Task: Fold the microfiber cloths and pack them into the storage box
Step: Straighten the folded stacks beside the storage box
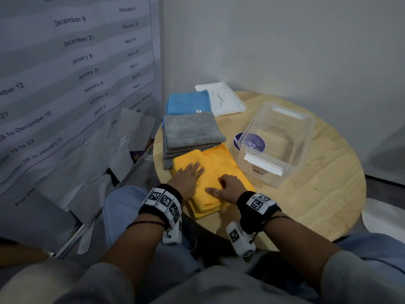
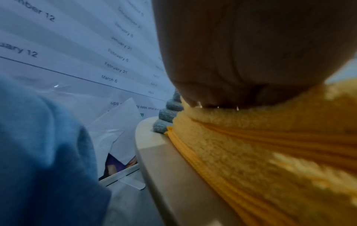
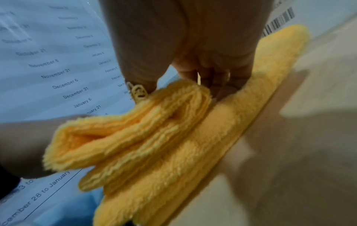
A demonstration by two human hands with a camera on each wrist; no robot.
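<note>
My left hand pressed flat, fingers straight, on the yellow microfiber cloths; my right hand pinched a folded layer, beside the clear storage box.

Three cloth stacks, one box

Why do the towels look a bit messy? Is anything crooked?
A little. The grey cloths lie turned askew on the blue cloths, and their layers are stepped, not lined up. The yellow cloths overlap the grey pile's near corner. The storage box is empty; its lid lies apart.
</note>
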